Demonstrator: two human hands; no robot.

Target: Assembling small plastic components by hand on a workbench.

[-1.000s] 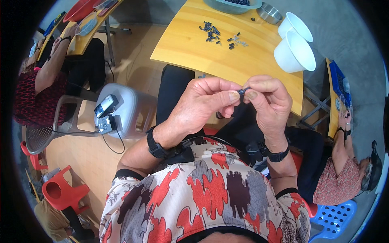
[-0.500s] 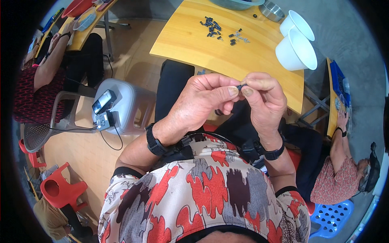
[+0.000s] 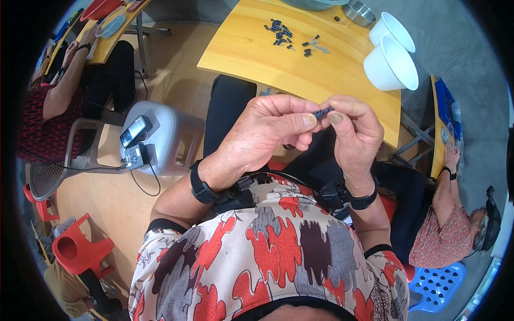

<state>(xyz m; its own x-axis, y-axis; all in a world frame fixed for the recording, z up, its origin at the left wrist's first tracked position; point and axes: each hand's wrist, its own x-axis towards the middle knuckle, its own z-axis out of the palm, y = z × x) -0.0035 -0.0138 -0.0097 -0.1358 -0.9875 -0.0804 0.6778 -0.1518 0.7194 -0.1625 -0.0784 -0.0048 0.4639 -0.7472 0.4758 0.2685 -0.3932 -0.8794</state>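
Between both hands, above my lap and just off the table's near edge, is a small black plastic part [image 3: 323, 112]. My left hand [image 3: 273, 120] pinches one end of it with thumb and forefinger. The thumb and forefinger of my right hand [image 3: 353, 125] close on its other end. Its exact shape is partly covered by the fingertips. Farther off on the wooden table [image 3: 241, 53] lies a loose pile of similar black parts [image 3: 279, 33]. Beside the pile are a few more black pieces [image 3: 307, 52] and some small clear pieces [image 3: 323, 49].
Two white tubs [image 3: 391, 64] stand at the table's right, near a metal bowl [image 3: 358, 13] and a greenish basin [image 3: 313, 4]. Left of me, a plastic stool [image 3: 166, 134] carries small cabled devices [image 3: 136, 134]. Co-workers sit at tables on both sides.
My right hand has shifted slightly right, and more of the black part shows between my fingertips. My left hand has barely moved.
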